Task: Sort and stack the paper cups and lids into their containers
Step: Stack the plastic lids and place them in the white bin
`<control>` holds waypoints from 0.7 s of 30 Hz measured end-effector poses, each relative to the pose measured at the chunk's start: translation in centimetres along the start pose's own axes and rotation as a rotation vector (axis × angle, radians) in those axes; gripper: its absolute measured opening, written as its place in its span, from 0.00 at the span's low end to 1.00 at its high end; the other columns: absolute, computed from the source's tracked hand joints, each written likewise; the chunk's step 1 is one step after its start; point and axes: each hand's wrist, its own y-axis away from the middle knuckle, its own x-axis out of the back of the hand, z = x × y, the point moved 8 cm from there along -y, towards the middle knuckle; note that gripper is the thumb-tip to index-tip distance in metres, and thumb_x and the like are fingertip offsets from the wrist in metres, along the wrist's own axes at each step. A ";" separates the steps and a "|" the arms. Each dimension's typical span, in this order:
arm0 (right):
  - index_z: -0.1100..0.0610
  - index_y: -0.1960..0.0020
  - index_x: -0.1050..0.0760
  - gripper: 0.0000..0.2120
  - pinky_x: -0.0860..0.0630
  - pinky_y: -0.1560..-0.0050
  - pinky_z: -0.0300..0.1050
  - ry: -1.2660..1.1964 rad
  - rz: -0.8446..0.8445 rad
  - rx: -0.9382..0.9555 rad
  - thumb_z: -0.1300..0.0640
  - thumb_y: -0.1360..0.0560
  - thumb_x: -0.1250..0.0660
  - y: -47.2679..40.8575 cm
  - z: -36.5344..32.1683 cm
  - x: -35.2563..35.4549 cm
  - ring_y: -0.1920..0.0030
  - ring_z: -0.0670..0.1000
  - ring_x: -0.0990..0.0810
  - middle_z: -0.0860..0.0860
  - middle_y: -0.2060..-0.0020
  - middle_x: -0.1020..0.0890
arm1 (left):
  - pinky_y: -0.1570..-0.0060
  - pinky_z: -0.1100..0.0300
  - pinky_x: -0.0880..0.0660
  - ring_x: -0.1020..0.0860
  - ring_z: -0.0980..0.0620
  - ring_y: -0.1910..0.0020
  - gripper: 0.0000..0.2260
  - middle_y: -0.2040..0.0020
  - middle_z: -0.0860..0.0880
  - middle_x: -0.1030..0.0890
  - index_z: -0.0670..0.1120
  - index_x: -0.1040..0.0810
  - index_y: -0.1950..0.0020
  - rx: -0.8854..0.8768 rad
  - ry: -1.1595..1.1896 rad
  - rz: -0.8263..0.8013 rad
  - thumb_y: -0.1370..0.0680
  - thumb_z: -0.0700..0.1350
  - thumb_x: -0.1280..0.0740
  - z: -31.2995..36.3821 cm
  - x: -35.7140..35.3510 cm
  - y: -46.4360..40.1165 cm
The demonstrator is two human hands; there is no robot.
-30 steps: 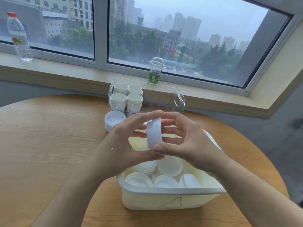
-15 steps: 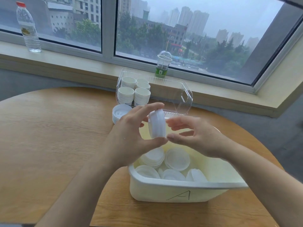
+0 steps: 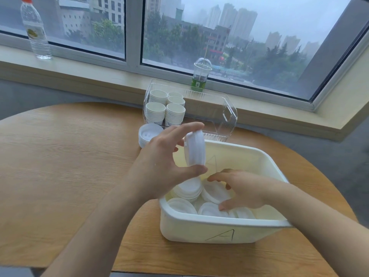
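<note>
Fingers: left hand (image 3: 159,168) pinching lid stack (image 3: 194,149) on edge | right hand (image 3: 242,189) spreading, reaching loose lids (image 3: 211,193) directly below, nearer.

Four stacks of paper cups (image 3: 165,109); two containers, clear (image 3: 219,116) and white (image 3: 219,230); one bottle (image 3: 35,30); one domed cup (image 3: 201,76).

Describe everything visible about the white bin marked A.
The white bin is an opaque, cream-white tub that looks like plastic, with rounded corners and a rolled rim. A hand-drawn black "A" marks its near wall, and another shows faintly on the far wall. It sits upright on the round wooden table, open-topped, holding loose white lids. The right hand reaches inside it.
</note>
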 end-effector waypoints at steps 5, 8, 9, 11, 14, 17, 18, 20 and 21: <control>0.41 0.20 0.39 0.40 0.28 0.34 0.45 -0.077 0.031 -0.020 0.29 0.26 0.31 -0.4 0.1 0.4 0.39 0.47 0.25 0.44 0.30 0.26 | 0.42 0.67 0.27 0.25 0.66 0.39 0.36 0.36 0.66 0.23 0.71 0.30 0.27 -0.001 0.008 -0.002 0.31 0.58 0.19 -0.1 0.0 0.0; 0.42 0.20 0.40 0.41 0.28 0.35 0.44 -0.077 0.050 -0.030 0.30 0.27 0.29 -0.7 0.2 0.4 0.41 0.47 0.27 0.45 0.31 0.26 | 0.43 0.71 0.29 0.25 0.67 0.39 0.36 0.36 0.68 0.24 0.71 0.30 0.27 0.001 0.005 -0.004 0.31 0.58 0.18 -0.1 0.0 0.1; 0.42 0.20 0.40 0.41 0.28 0.36 0.45 -0.077 0.051 -0.034 0.31 0.27 0.29 -0.8 0.3 0.3 0.42 0.47 0.28 0.45 0.31 0.26 | 0.44 0.73 0.29 0.25 0.67 0.39 0.36 0.37 0.69 0.24 0.71 0.30 0.27 0.001 0.003 -0.006 0.31 0.58 0.18 -0.1 0.0 0.1; 0.41 0.19 0.42 0.42 0.28 0.35 0.45 -0.086 0.052 -0.042 0.32 0.27 0.28 -0.8 0.3 0.2 0.42 0.47 0.29 0.46 0.30 0.26 | 0.45 0.75 0.30 0.25 0.68 0.39 0.36 0.37 0.70 0.24 0.71 0.30 0.27 0.000 0.007 -0.009 0.31 0.57 0.18 -0.1 0.0 0.1; 0.40 0.19 0.44 0.42 0.28 0.35 0.45 -0.106 0.067 -0.047 0.33 0.26 0.28 -0.3 0.2 0.6 0.41 0.48 0.28 0.46 0.30 0.26 | 0.44 0.74 0.30 0.24 0.67 0.39 0.36 0.37 0.69 0.24 0.71 0.29 0.27 -0.002 0.027 -0.011 0.32 0.57 0.18 -0.1 -0.1 0.0; 0.38 0.20 0.45 0.42 0.28 0.38 0.43 -0.152 0.115 -0.059 0.34 0.27 0.27 0.7 0.2 1.7 0.41 0.47 0.25 0.44 0.35 0.24 | 0.44 0.73 0.30 0.23 0.65 0.39 0.36 0.38 0.70 0.23 0.71 0.29 0.28 0.010 0.056 -0.010 0.32 0.58 0.18 -0.2 0.0 0.0; 0.36 0.20 0.45 0.42 0.27 0.38 0.43 -0.177 0.142 -0.055 0.34 0.27 0.27 1.2 0.2 2.1 0.41 0.46 0.24 0.43 0.37 0.24 | 0.44 0.73 0.29 0.23 0.65 0.39 0.36 0.38 0.71 0.23 0.71 0.29 0.28 0.012 0.057 -0.005 0.32 0.58 0.18 -0.2 0.1 0.0; 0.34 0.22 0.44 0.42 0.26 0.36 0.43 -0.265 0.197 -0.031 0.35 0.28 0.25 2.0 0.2 3.0 0.40 0.44 0.23 0.40 0.40 0.23 | 0.44 0.73 0.29 0.23 0.65 0.40 0.36 0.39 0.73 0.24 0.71 0.29 0.28 0.015 0.054 0.003 0.32 0.58 0.18 -0.3 0.1 0.0; 0.33 0.22 0.43 0.41 0.25 0.36 0.43 -0.338 0.221 -0.014 0.38 0.28 0.24 2.3 0.2 3.4 0.40 0.42 0.22 0.39 0.41 0.23 | 0.44 0.73 0.29 0.23 0.65 0.40 0.36 0.38 0.72 0.24 0.71 0.29 0.28 0.014 0.053 0.003 0.32 0.58 0.18 -0.3 0.1 0.0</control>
